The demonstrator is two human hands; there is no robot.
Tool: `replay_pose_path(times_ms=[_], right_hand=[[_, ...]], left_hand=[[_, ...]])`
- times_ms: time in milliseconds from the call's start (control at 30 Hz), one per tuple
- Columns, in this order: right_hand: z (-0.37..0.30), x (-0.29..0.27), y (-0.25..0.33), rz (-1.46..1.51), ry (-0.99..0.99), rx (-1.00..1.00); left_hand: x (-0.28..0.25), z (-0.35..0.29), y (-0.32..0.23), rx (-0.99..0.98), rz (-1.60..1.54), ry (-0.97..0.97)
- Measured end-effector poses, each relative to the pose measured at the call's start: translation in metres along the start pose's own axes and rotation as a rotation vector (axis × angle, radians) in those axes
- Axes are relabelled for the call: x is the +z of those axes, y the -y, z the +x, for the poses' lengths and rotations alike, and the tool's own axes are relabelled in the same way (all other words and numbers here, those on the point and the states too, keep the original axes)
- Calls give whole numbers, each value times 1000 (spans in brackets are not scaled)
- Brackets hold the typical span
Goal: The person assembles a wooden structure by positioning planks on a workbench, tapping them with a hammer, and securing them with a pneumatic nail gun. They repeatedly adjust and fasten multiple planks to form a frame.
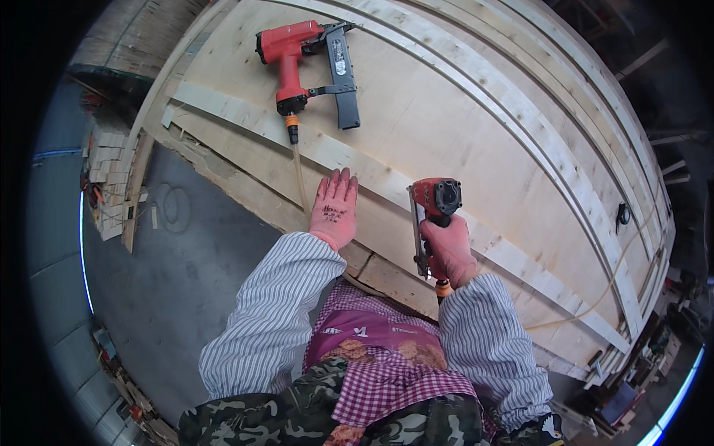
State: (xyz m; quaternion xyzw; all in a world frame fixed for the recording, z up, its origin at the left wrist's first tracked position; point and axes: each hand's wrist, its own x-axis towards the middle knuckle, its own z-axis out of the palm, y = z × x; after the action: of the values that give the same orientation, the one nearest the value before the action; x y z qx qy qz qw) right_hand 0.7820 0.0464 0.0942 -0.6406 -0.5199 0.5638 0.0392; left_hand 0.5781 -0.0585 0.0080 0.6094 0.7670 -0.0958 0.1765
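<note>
Head view: a large plywood panel (446, 111) is seen laid flat, with a pale wooden batten (372, 178) running across it from upper left to lower right. The left hand (335, 208), in a pink glove, is spread open and pressed flat on the batten, nothing being held in it. The right hand (450, 253), also gloved, is closed round the grip of a red nail gun (435, 212), whose nose is set against the batten just beside the left hand. A second red nail gun (305, 63) is left lying untouched farther up the panel, its air hose (300, 178) trailing toward the person. A stack of small wooden blocks (108, 178) is visible on the floor at the left. The fastening of the batten to the panel is judged to be in hand; a steady hold and a square nose would be called for at the next shot.
</note>
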Motion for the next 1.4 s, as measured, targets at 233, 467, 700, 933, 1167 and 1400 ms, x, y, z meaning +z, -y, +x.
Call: replay_pose_path(times_ms=[233, 467, 700, 933, 1167, 1400], right_hand=[[5, 29, 11, -217, -106, 143], [-5, 19, -18, -335, -200, 229], [-11, 26, -31, -377, -271, 14], [-40, 44, 23, -199, -234, 73], [-33, 150, 116, -123, 43, -11], [53, 289, 236, -243, 102, 99]], left_hand=[[2, 36, 30, 24, 60, 76], [-10, 39, 29, 53, 84, 215], [10, 42, 18, -7, 184, 118], [-22, 23, 56, 326, -34, 21], [-24, -18, 207, 135, -240, -140], [-60, 42, 390, 25, -36, -67]])
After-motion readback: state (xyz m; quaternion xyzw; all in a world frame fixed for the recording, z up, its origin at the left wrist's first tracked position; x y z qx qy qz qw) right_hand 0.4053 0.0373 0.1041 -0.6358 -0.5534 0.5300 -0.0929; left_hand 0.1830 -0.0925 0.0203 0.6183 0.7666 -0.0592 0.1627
